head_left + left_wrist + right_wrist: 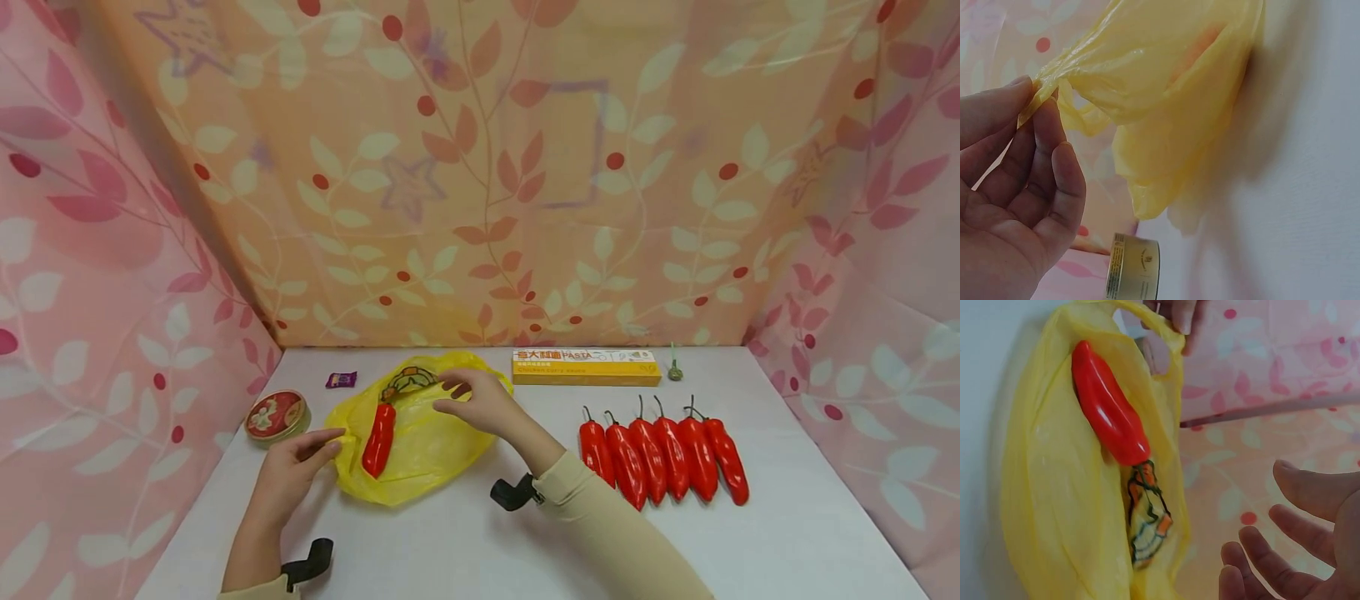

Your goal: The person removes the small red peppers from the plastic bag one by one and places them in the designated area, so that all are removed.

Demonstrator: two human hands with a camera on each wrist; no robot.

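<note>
My left hand pinches the edge of a yellow plastic bag between thumb and fingers, as the left wrist view also shows. Inside the bag lies a glossy red chili pepper, its stem end toward a curved, green-outlined item with orange and pale patches. Over the far right part of the bag, my right hand hovers with fingers spread and relaxed, holding nothing. In the right wrist view, the bag's mouth gapes and the pepper shows in full; the left wrist view shows only its red tint through the plastic.
Several red chili peppers lie in a row at the right, near my right forearm. Behind them are a yellow and white pasta box and a small green item. A round red-lidded tin and a purple packet stand left.
</note>
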